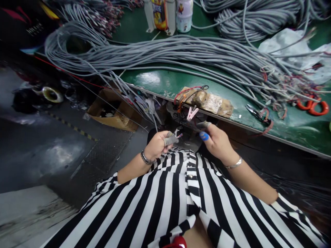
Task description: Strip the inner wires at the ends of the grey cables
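My left hand (158,144) is closed in a pinch on the stripped end of a grey cable (173,137), with small coloured wires fanning out past my covered fingertips. My right hand (216,141), thumbnail painted blue, is closed too and reaches toward those wire ends; what it grips is too small to name. Both hands hover over my lap in a black-and-white striped top (176,203), just below the bench edge. A pink clothes peg (192,113) hangs from wires at that edge.
A green bench (160,82) carries a large bundle of grey cables (181,51), a taped cardboard block (209,101), black cutters (256,113), orange-handled scissors (312,106) and bottles (178,13) at the back. A cardboard box (113,110) sits on the floor at left.
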{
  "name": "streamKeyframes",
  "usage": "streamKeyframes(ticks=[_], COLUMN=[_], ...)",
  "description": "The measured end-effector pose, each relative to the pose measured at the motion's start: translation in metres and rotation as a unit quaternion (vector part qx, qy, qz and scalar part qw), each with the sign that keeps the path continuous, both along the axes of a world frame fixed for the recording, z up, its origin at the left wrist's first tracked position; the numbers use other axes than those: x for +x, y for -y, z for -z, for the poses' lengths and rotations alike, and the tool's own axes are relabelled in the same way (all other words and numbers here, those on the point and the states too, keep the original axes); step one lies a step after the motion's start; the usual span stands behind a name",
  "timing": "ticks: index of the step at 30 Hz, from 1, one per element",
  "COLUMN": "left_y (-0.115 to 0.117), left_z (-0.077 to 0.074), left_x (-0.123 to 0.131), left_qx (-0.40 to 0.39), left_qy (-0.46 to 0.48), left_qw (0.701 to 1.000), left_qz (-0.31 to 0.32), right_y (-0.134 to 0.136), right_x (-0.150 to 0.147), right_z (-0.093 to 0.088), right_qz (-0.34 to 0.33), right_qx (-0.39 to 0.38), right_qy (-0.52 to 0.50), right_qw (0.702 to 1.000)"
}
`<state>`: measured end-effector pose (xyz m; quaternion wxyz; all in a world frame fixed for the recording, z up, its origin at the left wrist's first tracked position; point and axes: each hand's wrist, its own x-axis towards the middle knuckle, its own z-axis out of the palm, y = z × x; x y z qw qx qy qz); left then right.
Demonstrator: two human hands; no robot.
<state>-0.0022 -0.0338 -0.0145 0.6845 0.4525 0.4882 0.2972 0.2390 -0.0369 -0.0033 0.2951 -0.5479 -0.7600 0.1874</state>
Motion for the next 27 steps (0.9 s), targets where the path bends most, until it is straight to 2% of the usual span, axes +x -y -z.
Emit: streamKeyframes(ticks=[2, 6, 11, 18, 21, 23, 25, 27], left_y=[-0.002, -0.002, 0.000, 0.001, 0.001, 0.000, 0.000, 0.000], left_z=[-0.003, -0.007, -0.011, -0.014, -0.010, -0.009, -0.009, -0.010], left_x=[0.000, 0.003, 0.005, 0.004, 0.002, 0.002, 0.002, 0.002], left_qx=[-0.028, -0.047, -0.049, -0.063, -0.070, -0.071, -0.070, -0.067], left_qy=[0.036, 0.045, 0.036, 0.014, 0.009, 0.010, 0.013, 0.021], left_qw=[0.999, 0.998, 0.998, 0.998, 0.997, 0.997, 0.997, 0.997], left_qz=[0.001, 0.004, 0.007, 0.012, 0.019, 0.033, 0.041, 0.038], right_y=[0.005, 0.008, 0.004, 0.003, 0.000, -0.004, -0.009, -0.013], right_x=[-0.008, -0.018, -0.020, -0.021, -0.021, -0.020, -0.021, -0.022], right_z=[-0.008, -0.020, -0.026, -0.030, -0.031, -0.029, -0.023, -0.014], right_qz=[-0.046, -0.068, -0.075, -0.091, -0.101, -0.137, -0.203, -0.246], right_qx=[0.022, 0.086, 0.125, 0.129, 0.116, 0.089, 0.040, -0.028], right_qy=[0.096, 0.206, 0.268, 0.289, 0.278, 0.243, 0.163, 0.037], right_qw=[0.994, 0.972, 0.952, 0.944, 0.948, 0.956, 0.965, 0.968])
